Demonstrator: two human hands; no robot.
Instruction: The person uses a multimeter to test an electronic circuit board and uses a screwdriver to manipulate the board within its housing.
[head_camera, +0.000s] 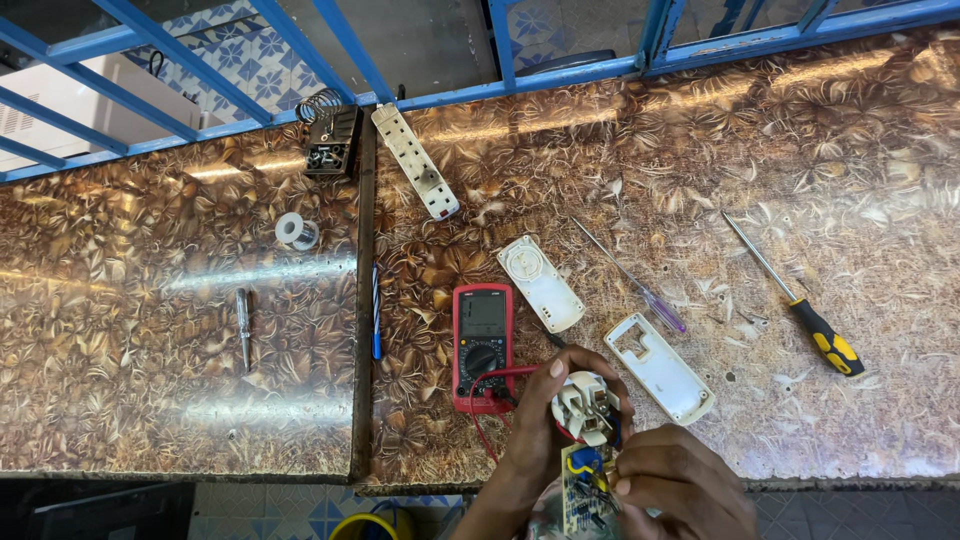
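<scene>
In the head view, the left hand (545, 425) is curled around a white plastic socket part (587, 402), its fingers wrapped over the top edge so the piece is held just above the near edge of the counter (800, 200). The right hand (680, 480) sits just below and to the right of it, fingertips pressed together in a pinch on a small green circuit board (583, 492) that hangs under the socket part, joined by blue and yellow wiring. Just left of the left hand lies a red multimeter (483, 345), its red lead (490, 400) looping toward the wrist. Beyond the hands lie two white casing halves, one oblong cover (540, 283) and one base shell (660, 367) just right of the left hand. Further right rest a purple-handled screwdriver (630, 275) and a yellow-and-black screwdriver (795, 297). Well beyond the hands lies a white power strip (415, 160), with a solder spool (297, 230) far left.
</scene>
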